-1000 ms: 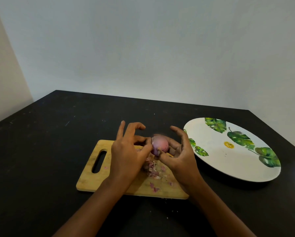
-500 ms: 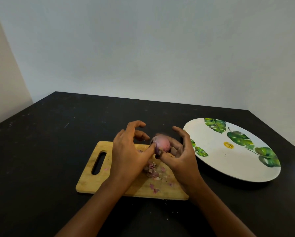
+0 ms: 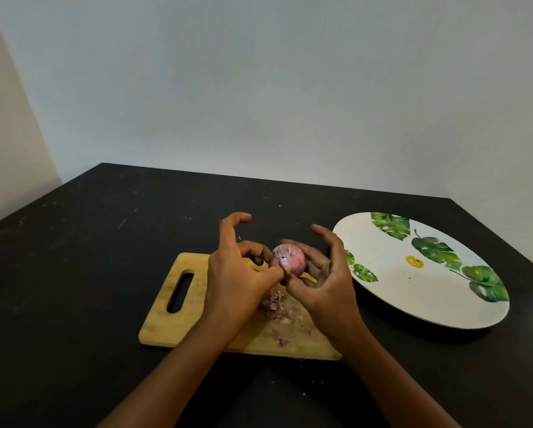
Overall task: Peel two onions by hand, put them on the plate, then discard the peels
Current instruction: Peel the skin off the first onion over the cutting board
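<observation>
Fingers point(image 3: 325, 234) of the right hand point(image 3: 327, 282) cradle a small round pink-purple onion point(image 3: 290, 261) above the wooden cutting board point(image 3: 172, 304). The left hand point(image 3: 240, 279), its thumb shifted lower within 1 second, pinches skin at the base. Peeling apparently continues, with 0 onions on the leaf-printed white plate point(image 3: 413, 288).

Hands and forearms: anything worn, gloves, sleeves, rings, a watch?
Nothing worn shows. The left hand and right hand are bare: no gloves or rings visible. The left forearm and right forearm are bare down to the frame's edge: no sleeves, watch or bands.
</observation>
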The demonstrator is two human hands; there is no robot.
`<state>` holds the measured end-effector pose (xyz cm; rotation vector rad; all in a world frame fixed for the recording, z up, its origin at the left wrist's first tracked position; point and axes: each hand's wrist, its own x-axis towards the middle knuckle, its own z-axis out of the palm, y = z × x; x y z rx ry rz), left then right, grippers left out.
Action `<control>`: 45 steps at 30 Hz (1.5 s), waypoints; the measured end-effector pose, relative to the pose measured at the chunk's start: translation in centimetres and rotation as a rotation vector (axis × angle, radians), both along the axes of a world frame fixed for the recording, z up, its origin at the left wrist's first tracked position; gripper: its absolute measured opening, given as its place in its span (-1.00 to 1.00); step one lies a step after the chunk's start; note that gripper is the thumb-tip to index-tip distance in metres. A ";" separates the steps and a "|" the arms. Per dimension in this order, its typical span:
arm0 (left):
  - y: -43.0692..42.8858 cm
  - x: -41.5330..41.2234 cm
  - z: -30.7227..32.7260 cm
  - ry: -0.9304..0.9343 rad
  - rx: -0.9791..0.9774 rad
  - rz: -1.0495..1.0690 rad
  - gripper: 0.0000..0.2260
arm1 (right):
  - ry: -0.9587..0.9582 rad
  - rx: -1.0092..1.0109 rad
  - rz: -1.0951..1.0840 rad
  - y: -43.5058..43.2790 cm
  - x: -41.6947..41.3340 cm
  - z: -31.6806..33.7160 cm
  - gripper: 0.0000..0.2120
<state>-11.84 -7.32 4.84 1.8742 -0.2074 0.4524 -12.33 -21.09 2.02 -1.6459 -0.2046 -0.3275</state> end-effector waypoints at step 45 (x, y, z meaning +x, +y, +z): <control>0.5 0.2 -1.0 -0.093 0.135 0.075 -0.60 | 0.110 0.191 0.026 -0.8 0.5 -0.1 -0.30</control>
